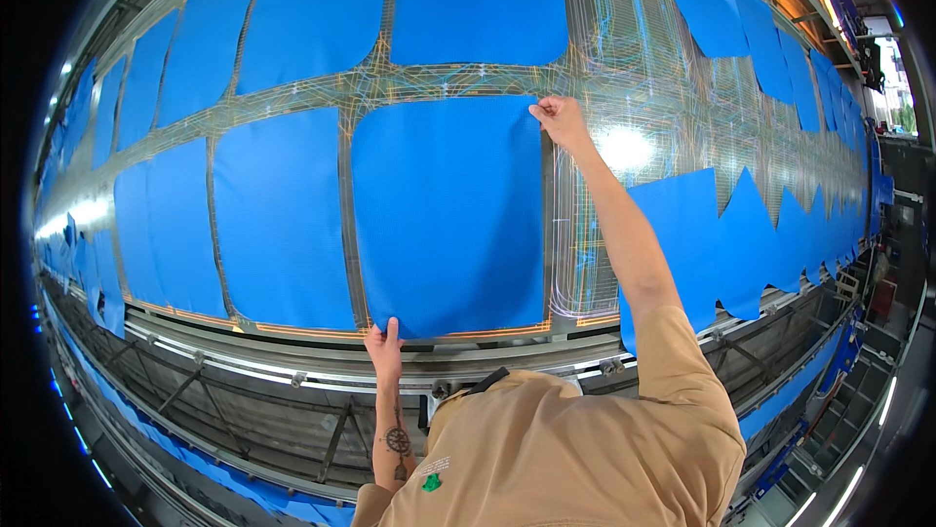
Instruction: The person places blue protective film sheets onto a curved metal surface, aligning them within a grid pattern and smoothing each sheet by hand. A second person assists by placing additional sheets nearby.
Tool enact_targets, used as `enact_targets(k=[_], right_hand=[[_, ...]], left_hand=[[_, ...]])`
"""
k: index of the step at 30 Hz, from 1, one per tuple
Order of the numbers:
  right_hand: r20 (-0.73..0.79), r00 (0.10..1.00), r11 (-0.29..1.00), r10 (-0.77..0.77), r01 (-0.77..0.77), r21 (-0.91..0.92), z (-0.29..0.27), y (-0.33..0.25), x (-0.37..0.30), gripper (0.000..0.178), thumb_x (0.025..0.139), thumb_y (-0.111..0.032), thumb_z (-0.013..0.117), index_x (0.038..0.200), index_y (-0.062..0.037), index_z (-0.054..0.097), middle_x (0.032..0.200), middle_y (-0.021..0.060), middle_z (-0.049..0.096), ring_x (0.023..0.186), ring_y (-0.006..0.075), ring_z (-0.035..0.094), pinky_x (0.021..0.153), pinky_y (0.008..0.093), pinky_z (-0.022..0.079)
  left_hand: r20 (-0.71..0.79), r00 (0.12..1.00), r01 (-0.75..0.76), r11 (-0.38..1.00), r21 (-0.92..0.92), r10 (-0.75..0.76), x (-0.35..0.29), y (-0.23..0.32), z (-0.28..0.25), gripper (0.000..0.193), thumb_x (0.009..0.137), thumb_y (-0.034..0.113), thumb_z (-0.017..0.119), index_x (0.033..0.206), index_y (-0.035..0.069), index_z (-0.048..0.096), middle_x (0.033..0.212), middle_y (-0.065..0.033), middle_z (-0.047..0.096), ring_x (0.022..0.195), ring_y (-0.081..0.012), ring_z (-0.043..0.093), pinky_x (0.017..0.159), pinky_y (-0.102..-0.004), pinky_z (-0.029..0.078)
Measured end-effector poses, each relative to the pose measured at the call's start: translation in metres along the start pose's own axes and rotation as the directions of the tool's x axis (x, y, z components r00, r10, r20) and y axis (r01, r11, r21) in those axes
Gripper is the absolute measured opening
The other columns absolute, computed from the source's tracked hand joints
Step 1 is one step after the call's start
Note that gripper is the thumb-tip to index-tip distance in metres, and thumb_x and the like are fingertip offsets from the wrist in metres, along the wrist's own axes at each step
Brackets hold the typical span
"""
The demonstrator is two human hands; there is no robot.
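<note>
While the blue sheet (448, 220) lies on the line-marked table (643, 108), in the near row directly in front of the person, the right hand (564, 122) is positioned at its far right corner. The right thumb and fingertips are pressed together with that corner between them; the sheet extends from these fingertips to the left and toward the person. The left hand (383, 344) is located at the near edge, close to the left corner, with one raised digit overlapping the sheet; its other fingers are partly hidden, and whether they pinch the edge cannot be told. The sheet extends away from this hand and to its right. A separate blue panel (285, 220) lies just beside the sheet, to the left.
</note>
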State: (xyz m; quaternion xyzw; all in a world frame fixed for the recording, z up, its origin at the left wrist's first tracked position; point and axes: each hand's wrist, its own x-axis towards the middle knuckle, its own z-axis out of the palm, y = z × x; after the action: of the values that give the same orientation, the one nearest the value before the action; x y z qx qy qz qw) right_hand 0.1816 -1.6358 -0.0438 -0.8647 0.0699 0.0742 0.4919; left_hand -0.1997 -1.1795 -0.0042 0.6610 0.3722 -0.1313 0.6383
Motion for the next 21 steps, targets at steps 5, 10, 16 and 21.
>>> enact_targets(k=[5, 10, 16, 21], right_hand=[[-0.038, 0.999, 1.000, 0.008, -0.009, -0.017, -0.006, -0.011, -0.008, 0.027, 0.092, -0.023, 0.081, 0.096, 0.0035, 0.077, 0.077, 0.0055, 0.071, 0.066, 0.0102, 0.063, 0.060, 0.0286, 0.050], [-0.052, 0.998, 0.997, -0.028, 0.024, -0.080, -0.003, -0.006, -0.007, 0.026, 0.090, -0.023, 0.083, 0.094, 0.0025, 0.078, 0.076, 0.0052, 0.071, 0.066, 0.0097, 0.060, 0.060, 0.0290, 0.048], [-0.080, 0.997, 0.999, -0.016, 0.013, -0.048, 0.001, -0.001, -0.005, 0.028, 0.086, -0.029, 0.083, 0.086, -0.0016, 0.078, 0.069, 0.0067, 0.068, 0.063, 0.0160, 0.061, 0.060, 0.0350, 0.048], [-0.119, 0.993, 0.995, -0.014, 0.002, -0.098, 0.002, -0.005, -0.006, 0.029, 0.085, -0.031, 0.083, 0.090, -0.0027, 0.080, 0.073, 0.0084, 0.072, 0.065, 0.0178, 0.065, 0.063, 0.0354, 0.050]], left_hand=[[-0.115, 0.993, -0.008, 0.998, 0.062, 0.015, -0.004, 0.030, 0.014, 0.021, 0.102, 0.021, 0.070, 0.088, 0.005, 0.070, 0.073, 0.0061, 0.059, 0.066, -0.0020, 0.050, 0.059, -0.0219, 0.048], [-0.175, 0.977, -0.094, 0.980, 0.176, 0.125, -0.002, 0.034, 0.009, 0.026, 0.099, 0.015, 0.073, 0.079, 0.000, 0.066, 0.070, 0.0050, 0.055, 0.066, -0.0025, 0.048, 0.060, -0.0223, 0.051], [-0.236, 0.969, -0.046, 0.992, 0.113, 0.072, 0.006, 0.010, 0.000, 0.033, 0.099, 0.015, 0.073, 0.072, 0.003, 0.059, 0.069, 0.0047, 0.052, 0.064, -0.0032, 0.043, 0.057, -0.0227, 0.047], [-0.254, 0.964, -0.055, 0.996, 0.075, 0.073, 0.007, 0.013, 0.006, 0.034, 0.099, 0.015, 0.074, 0.071, 0.003, 0.058, 0.068, 0.0046, 0.052, 0.062, -0.0032, 0.043, 0.055, -0.0223, 0.045]])
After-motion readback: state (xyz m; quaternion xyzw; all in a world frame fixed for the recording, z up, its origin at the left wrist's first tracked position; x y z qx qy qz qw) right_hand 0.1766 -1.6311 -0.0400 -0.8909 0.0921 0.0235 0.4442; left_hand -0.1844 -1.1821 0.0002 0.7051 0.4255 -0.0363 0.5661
